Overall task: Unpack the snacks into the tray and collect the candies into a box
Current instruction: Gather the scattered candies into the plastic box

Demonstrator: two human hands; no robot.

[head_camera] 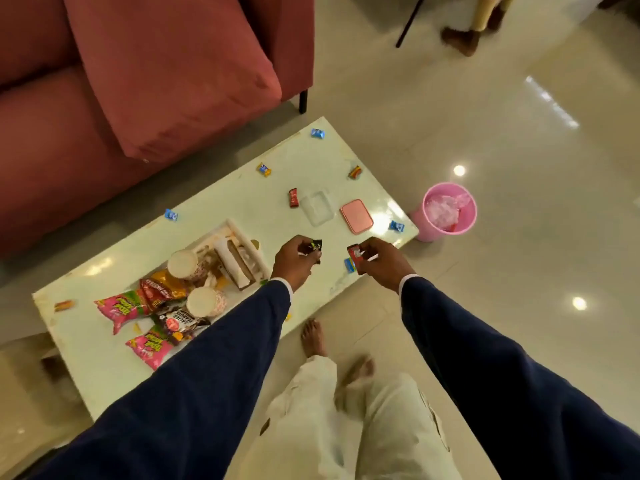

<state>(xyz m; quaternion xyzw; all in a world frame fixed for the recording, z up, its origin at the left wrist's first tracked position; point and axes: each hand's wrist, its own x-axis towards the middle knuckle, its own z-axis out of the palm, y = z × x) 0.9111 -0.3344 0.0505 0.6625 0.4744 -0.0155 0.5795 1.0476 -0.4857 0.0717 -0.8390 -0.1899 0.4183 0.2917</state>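
Observation:
My left hand [294, 261] pinches a dark-wrapped candy [313, 247] above the low white table [104, 258]. Just to its right, my right hand [377, 263] grips a red-wrapped candy [354, 254] over the table's near edge, and a blue candy [349, 265] lies under it. A clear box [317, 207] stands open in the middle of the table, its pink lid [356, 216] beside it. Loose candies are scattered around: blue ones [318, 134] [170, 214] [396, 226], a yellow one [264, 169], red ones [293, 197] [355, 172]. The white tray [239, 233] holds wafers and paper cups. Snack packets [121, 306] lie left of it.
A red sofa [104, 116] runs along the table's far side. A pink bin [450, 213] with plastic inside stands on the tiled floor off the table's right end. My bare feet [313, 337] are by the near edge. Another person's foot [460, 38] shows at top right.

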